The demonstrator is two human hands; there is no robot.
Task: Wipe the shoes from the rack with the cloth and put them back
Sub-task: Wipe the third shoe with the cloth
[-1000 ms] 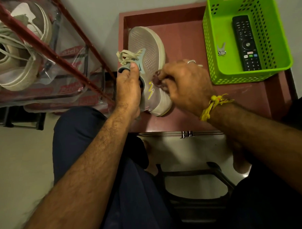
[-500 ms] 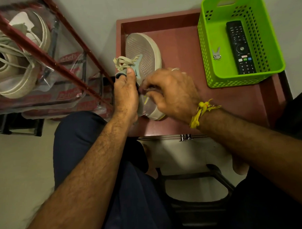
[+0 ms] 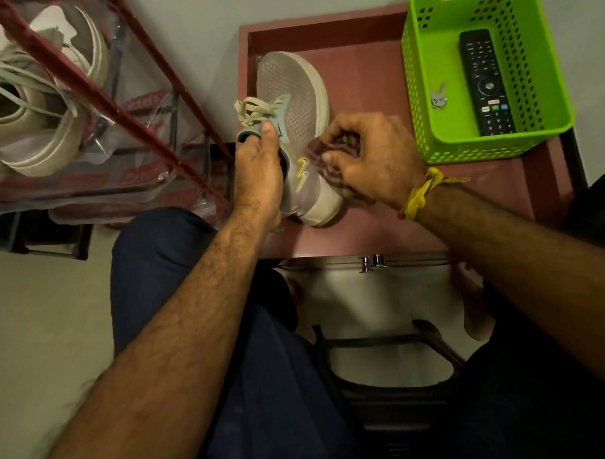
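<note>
The shoe (image 3: 299, 126), a pale grey mesh trainer with a yellow zigzag mark on its side, lies on a reddish-brown table (image 3: 373, 223) with its toe toward 12 o'clock and its heel toward 6 o'clock. The left hand (image 3: 258, 169) grips the shoe at the collar, thumb pressed on top near the cream laces; its other fingers are hidden behind the shoe. The right hand (image 3: 370, 155) is closed around a bunched, dark striped cloth (image 3: 329, 153) held against the shoe's side at about 3 o'clock from the zigzag mark; most of the cloth is covered by the fingers. A knotted yellow thread (image 3: 420, 194) circles the right wrist. At 2 o'clock from the shoe stands a green basket (image 3: 551, 124) holding a black remote control (image 3: 488, 82) and a small silvery object too small to identify. At 9 o'clock, a red-framed rack (image 3: 94, 89) carries pale shoes (image 3: 39, 111) behind clear plastic sheeting, cut off by the picture's left edge. Dark-trousered legs fill the lower part of the view.
</note>
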